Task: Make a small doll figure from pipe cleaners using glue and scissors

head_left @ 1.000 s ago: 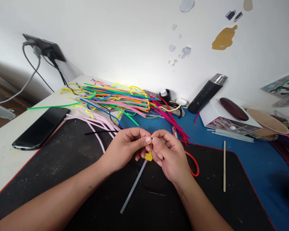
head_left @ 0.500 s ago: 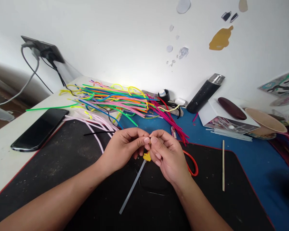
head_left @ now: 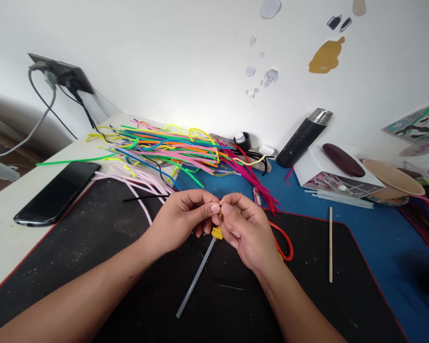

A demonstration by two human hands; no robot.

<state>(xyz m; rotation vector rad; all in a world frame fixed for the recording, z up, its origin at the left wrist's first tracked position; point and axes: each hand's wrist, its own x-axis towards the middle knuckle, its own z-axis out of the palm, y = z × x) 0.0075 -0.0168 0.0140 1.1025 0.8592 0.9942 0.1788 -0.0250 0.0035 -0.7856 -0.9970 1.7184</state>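
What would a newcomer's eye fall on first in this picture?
Probably the heap of multicoloured strips before the wall. Next, the left hand and right hand at centre, close together above the black mat, a yellow piece close by. Farther right, a dark flask stands beside a white box.

Centre: yellow piece [head_left: 217, 232], matt, plastic-looking. Lower centre: pale stick [head_left: 196, 278], smooth translucent plastic look. Left: phone [head_left: 59, 193], glossy, glass-like. Upper right: flask [head_left: 301, 140], matt black, shiny metal top [head_left: 321, 116]. Right: rod [head_left: 331, 245], dull wood look.
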